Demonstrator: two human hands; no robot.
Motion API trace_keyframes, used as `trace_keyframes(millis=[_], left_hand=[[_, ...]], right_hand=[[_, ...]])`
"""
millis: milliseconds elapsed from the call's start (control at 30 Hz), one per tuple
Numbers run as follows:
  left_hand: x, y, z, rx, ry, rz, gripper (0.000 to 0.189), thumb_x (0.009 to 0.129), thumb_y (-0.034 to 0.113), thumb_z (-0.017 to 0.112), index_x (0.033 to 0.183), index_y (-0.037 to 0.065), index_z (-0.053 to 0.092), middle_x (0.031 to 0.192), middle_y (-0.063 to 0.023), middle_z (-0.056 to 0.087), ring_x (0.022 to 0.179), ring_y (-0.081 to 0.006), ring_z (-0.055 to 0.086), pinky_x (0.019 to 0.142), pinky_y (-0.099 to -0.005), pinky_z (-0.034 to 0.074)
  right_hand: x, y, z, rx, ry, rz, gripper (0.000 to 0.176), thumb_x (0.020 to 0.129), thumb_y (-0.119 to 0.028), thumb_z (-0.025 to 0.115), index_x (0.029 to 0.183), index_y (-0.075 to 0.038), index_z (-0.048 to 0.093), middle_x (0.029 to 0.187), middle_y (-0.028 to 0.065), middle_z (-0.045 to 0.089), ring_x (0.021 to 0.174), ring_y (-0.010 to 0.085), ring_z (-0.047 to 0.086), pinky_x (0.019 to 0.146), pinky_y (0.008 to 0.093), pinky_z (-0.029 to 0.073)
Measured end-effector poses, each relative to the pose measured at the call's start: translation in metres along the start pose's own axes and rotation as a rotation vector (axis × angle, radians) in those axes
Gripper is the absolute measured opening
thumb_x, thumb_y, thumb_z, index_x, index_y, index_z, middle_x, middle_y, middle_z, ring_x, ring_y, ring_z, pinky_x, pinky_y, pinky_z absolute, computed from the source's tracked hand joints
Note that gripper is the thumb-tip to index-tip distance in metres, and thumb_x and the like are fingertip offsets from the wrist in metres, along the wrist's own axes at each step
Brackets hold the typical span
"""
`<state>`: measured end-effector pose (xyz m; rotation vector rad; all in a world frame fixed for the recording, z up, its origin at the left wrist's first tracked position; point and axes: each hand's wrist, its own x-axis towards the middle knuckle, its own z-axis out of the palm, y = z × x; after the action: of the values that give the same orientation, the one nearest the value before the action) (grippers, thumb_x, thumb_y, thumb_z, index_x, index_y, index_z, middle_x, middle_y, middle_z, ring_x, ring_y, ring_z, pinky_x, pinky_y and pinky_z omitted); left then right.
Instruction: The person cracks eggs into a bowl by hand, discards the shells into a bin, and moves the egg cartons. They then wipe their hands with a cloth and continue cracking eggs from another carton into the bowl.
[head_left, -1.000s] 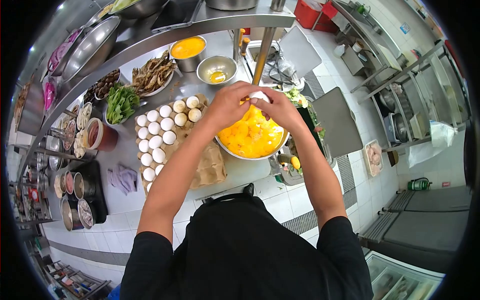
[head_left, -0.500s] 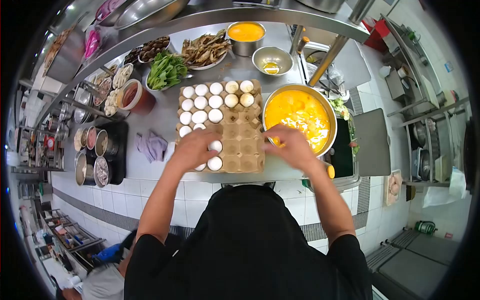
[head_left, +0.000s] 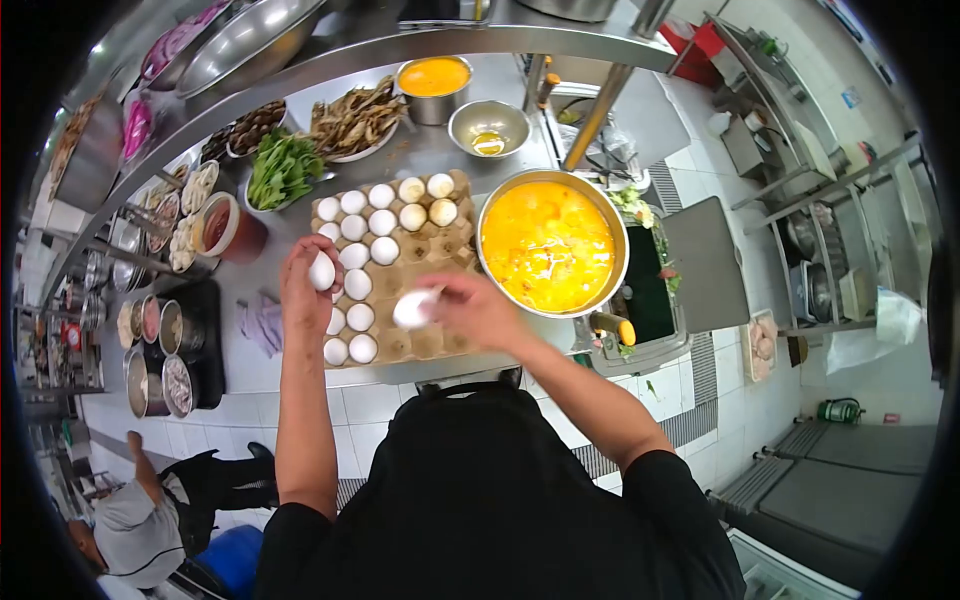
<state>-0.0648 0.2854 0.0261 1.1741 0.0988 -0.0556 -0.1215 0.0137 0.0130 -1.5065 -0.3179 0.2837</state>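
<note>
My left hand (head_left: 297, 290) is closed around a white egg (head_left: 321, 271) at the left edge of the cardboard egg tray (head_left: 428, 262). Over the tray's front half, my right hand (head_left: 478, 310) grips another white egg (head_left: 413, 308), blurred by motion. White eggs (head_left: 383, 250) fill the left columns of the tray, and several brownish, stained ones (head_left: 443, 212) sit at its back right. Right of the tray stands a large metal pan (head_left: 622, 255) of yellow egg liquid (head_left: 550, 245), its handle toward me.
Behind the tray are a small metal bowl (head_left: 505, 112), a pot (head_left: 432, 107) of orange liquid, dried brown food (head_left: 355, 118) and leafy greens (head_left: 284, 168). A purple cloth (head_left: 262, 322) lies left. A metal shelf (head_left: 400, 42) spans overhead. Another person (head_left: 135, 530) is at lower left.
My left hand has moved left off the tray and now holds an egg. My right hand has gone from the pan's edge to over the tray, holding an egg. The view has shifted.
</note>
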Motion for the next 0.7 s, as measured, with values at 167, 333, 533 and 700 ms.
trace_keyframes(millis=[167, 333, 533, 700], left_hand=[[0.007, -0.016, 0.048, -0.059, -0.051, -0.073, 0.016, 0.096, 0.008, 0.053, 0.107, 0.0, 0.062, 0.088, -0.0077, 0.061, 0.066, -0.0174, 0.06, 0.054, -0.0285, 0.047], [0.033, -0.031, 0.118, 0.069, -0.25, -0.125, 0.019, 0.095, 0.01, 0.058, 0.111, 0.001, 0.064, 0.093, -0.0071, 0.063, 0.066, -0.0139, 0.06, 0.054, -0.0261, 0.047], [0.063, -0.054, 0.215, 0.378, -0.471, -0.1, 0.025, 0.094, 0.013, 0.061, 0.116, 0.003, 0.064, 0.101, -0.0035, 0.064, 0.066, -0.0091, 0.059, 0.054, -0.025, 0.048], [0.09, -0.079, 0.25, 0.736, -0.556, 0.402, 0.044, 0.085, 0.02, 0.072, 0.127, 0.01, 0.065, 0.101, -0.0064, 0.07, 0.082, -0.017, 0.068, 0.08, -0.0305, 0.053]], right_hand=[[0.013, -0.009, -0.123, 0.713, 0.443, -0.161, 0.033, 0.094, -0.011, 0.064, 0.124, -0.011, 0.05, 0.096, 0.0084, 0.069, 0.072, 0.0199, 0.068, 0.062, 0.0315, 0.055], [0.057, -0.02, -0.203, 0.494, 0.869, -0.339, 0.035, 0.099, -0.02, 0.056, 0.13, -0.009, 0.043, 0.089, 0.0088, 0.062, 0.06, 0.0138, 0.057, 0.054, 0.0263, 0.047], [0.084, -0.006, -0.219, 0.326, 0.906, 0.027, 0.043, 0.101, -0.025, 0.054, 0.138, -0.007, 0.042, 0.096, 0.0062, 0.061, 0.063, 0.0113, 0.056, 0.053, 0.025, 0.046], [0.032, -0.037, -0.206, 0.503, 0.606, 0.012, 0.027, 0.101, -0.017, 0.058, 0.124, -0.004, 0.057, 0.088, 0.0026, 0.064, 0.065, 0.0113, 0.06, 0.06, 0.0253, 0.05]])
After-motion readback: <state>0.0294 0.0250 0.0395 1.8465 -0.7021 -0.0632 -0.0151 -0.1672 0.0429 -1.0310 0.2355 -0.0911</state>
